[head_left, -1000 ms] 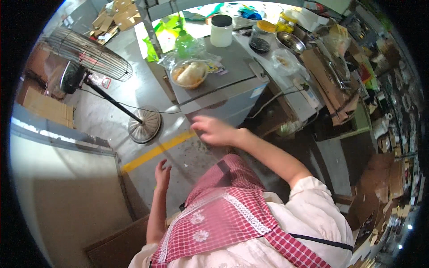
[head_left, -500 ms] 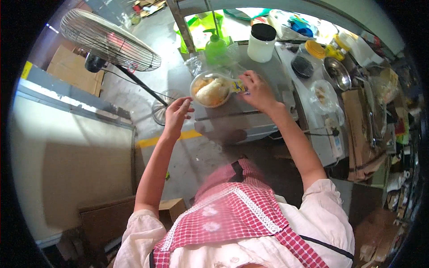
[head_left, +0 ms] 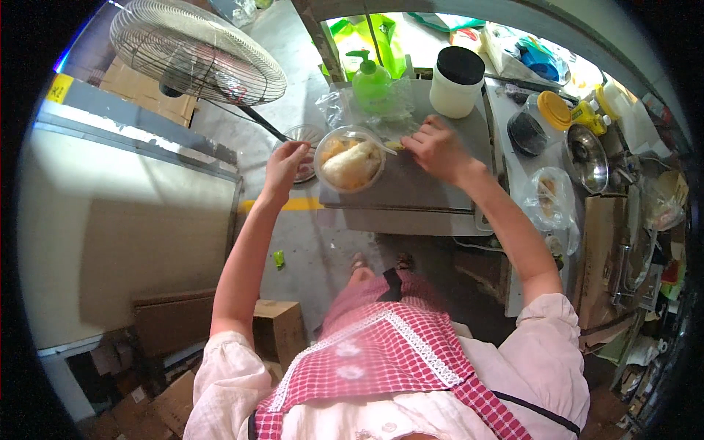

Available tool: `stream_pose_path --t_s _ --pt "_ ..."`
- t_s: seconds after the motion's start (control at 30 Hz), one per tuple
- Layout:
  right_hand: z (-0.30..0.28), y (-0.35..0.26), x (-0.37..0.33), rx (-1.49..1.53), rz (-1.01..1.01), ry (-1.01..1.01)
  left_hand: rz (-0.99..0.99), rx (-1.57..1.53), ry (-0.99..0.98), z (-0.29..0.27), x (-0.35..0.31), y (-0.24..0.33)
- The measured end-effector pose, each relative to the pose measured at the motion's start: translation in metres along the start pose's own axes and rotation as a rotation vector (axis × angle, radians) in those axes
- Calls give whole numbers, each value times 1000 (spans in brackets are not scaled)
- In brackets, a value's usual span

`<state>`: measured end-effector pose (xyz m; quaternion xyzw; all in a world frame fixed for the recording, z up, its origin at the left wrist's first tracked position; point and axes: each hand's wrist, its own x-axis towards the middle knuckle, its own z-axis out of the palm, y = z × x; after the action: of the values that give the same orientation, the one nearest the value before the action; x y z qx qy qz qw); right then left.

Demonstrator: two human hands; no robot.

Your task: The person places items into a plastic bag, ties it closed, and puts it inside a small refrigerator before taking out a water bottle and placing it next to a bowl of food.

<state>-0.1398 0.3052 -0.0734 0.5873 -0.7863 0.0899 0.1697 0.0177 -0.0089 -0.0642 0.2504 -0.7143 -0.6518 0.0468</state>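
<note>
A round clear plastic bowl stands at the left end of the grey tabletop. In it lie a large whitish lump of food and yellow-orange pieces. What looks like a white spoon handle sticks out over its right rim. My right hand is closed just right of the bowl, fingertips pinched on a small yellow packet, mostly hidden now. My left hand is beside the bowl's left rim, thumb and fingers drawn together; whatever they hold, if anything, cannot be made out.
Behind the bowl stand a green pump bottle, crumpled clear plastic and a black-lidded white jar. To the right are a yellow-lidded jar, a metal bowl and a bagged item. A standing fan is at far left.
My left hand's fingers have come together. The packet in my right hand shows less than before. The view has shifted, so the table things appear lower and further right.
</note>
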Motion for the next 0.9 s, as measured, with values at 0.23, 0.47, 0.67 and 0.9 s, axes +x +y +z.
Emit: stream_pose_path --t_s 0.23,0.47,0.67,0.9 --pt "-26 13 -4 163 173 185 0 273 -80 16 81 10" --pt "-63 19 -21 350 264 111 79 367 -65 29 126 19" --pt "-95 14 -23 597 698 119 48 305 97 28 136 21" --pt "-50 8 7 441 816 296 9 -59 -145 54 90 68"
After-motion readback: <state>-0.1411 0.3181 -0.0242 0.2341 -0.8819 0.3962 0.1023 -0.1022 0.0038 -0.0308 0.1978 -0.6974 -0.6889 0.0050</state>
